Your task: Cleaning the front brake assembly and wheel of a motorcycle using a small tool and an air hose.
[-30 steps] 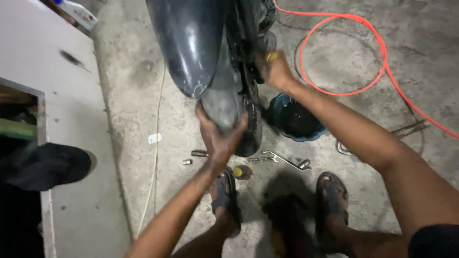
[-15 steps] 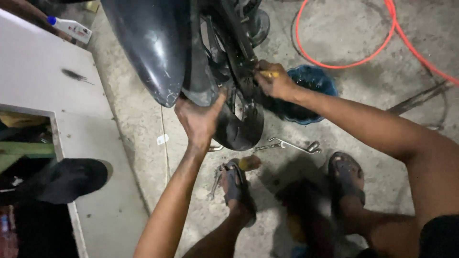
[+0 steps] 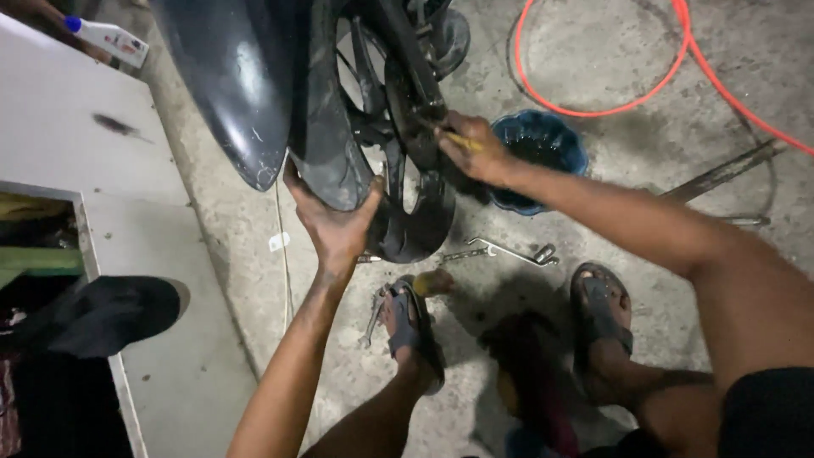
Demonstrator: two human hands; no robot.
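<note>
head view: left hand (image 3: pixel 335 225) now cups tyre (image 3: pixel 326 127).

Stained concrete floor (image 3: pixel 644 161), white panel (image 3: pixel 59 153) at left, dim light
</note>
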